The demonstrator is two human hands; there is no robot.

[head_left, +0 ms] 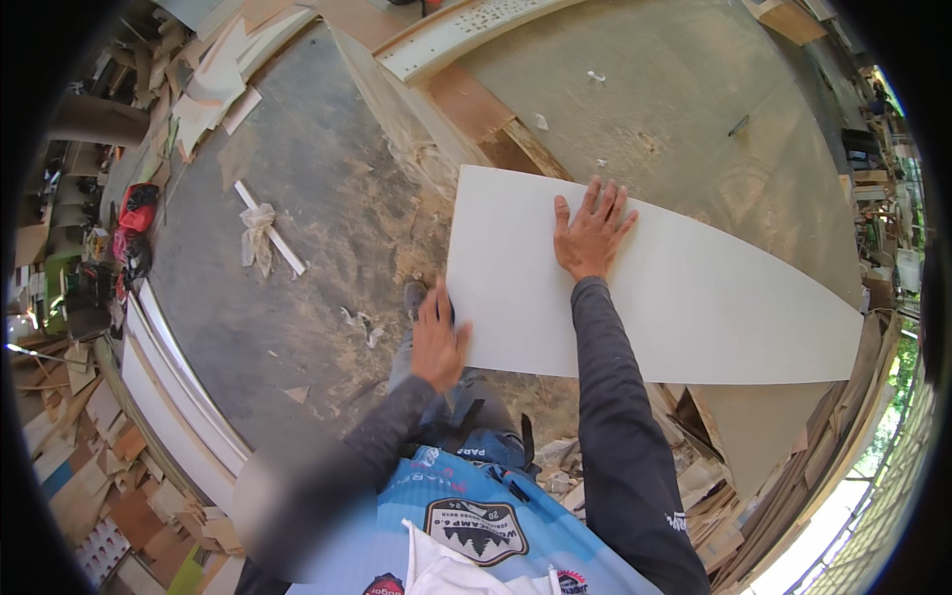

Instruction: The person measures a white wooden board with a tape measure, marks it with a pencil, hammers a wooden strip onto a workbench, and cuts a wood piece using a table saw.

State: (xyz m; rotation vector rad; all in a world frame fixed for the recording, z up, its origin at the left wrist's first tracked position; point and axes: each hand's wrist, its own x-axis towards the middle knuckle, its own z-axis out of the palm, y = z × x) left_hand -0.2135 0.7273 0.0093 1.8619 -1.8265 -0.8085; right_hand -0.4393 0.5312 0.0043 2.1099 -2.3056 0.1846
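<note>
While the right hand (592,233) lies flat with fingers spread on the white panel (694,297), the left hand (437,340) grips that panel's near-left edge. Beyond the right hand, the panel rests on a dusty plywood surface (684,109); left of the left hand lies the sawdust-strewn floor (297,198).

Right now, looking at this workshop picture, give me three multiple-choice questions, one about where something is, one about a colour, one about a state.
1. Where does the right hand lie?
A. flat on the large white rectangular board
B. on the floor
C. on a saw

2. What colour is the bag beside the scrap pile at far left?
A. green
B. red
C. yellow

3. How is the left hand placed?
A. hanging free
B. in a pocket
C. at the board's near left edge

Answers: 1 A, the spread fingers press the board's top face. 2 B, the red bag shows plainly. 3 C, its fingers meet that edge.
</note>
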